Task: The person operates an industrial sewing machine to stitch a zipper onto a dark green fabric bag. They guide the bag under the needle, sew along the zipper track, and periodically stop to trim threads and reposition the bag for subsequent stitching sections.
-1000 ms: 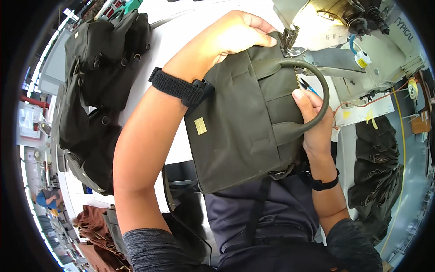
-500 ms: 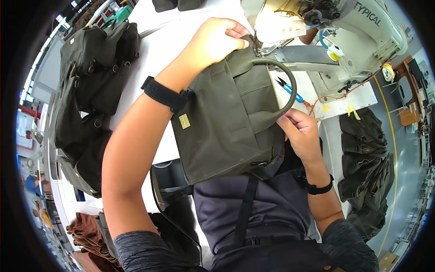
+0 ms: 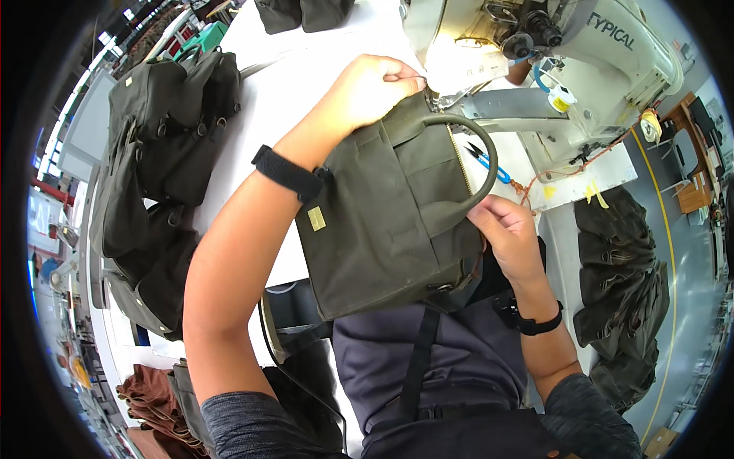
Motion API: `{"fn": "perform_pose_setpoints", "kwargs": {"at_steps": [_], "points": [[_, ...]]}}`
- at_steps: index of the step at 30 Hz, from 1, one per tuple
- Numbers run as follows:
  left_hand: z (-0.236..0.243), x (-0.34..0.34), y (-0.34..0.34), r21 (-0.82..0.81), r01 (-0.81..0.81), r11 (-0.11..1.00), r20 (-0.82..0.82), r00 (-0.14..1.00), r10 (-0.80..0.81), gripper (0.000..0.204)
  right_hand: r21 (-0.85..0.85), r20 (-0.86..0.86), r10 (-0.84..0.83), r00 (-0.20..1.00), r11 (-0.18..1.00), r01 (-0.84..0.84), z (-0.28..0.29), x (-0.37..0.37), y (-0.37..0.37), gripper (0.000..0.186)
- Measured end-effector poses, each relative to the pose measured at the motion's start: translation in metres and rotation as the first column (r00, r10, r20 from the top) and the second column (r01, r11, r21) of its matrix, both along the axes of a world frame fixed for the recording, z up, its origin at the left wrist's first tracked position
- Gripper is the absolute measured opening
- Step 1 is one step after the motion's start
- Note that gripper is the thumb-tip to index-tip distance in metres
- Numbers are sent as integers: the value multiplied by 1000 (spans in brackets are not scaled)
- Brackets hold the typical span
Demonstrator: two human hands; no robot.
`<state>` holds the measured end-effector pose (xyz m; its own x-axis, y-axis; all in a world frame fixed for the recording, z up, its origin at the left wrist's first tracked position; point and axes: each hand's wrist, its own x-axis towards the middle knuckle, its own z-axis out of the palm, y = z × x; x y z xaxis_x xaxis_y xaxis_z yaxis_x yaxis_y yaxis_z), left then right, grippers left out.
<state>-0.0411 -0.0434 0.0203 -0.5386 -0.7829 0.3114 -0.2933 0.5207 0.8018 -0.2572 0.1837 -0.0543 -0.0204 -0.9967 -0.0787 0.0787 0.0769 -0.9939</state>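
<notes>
A dark olive bag with a rounded handle, a zipper edge and a small gold label lies tilted across the table edge and my lap. My left hand pinches its far corner, close beside the needle area of a white sewing machine. At the bag's right side, near the lower end of the handle, the thumb and fingers of my right hand close on the bag's edge. Blue thread snips lie on the table just right of the handle.
Several finished-looking dark bags are piled at the left. More dark bags hang in a stack at the right. Brown fabric pieces sit at the lower left. A red cord runs from the snips to the machine.
The whole view has shifted slightly, with the bag and my left hand appearing lower in it. Both hands keep their hold on the bag.
</notes>
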Motion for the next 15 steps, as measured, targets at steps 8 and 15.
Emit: {"fn": "perform_pose_setpoints", "kwargs": {"at_steps": [8,15], "points": [[16,2,-2,-39,-80,996,428,900,89,35,-40,-20,7,1000,999,-8,21,-11,18,26],[44,27,122,-541,62,839,516,812,273,37,-87,-134,118,984,988,-130,17,-12,13,31]]}}
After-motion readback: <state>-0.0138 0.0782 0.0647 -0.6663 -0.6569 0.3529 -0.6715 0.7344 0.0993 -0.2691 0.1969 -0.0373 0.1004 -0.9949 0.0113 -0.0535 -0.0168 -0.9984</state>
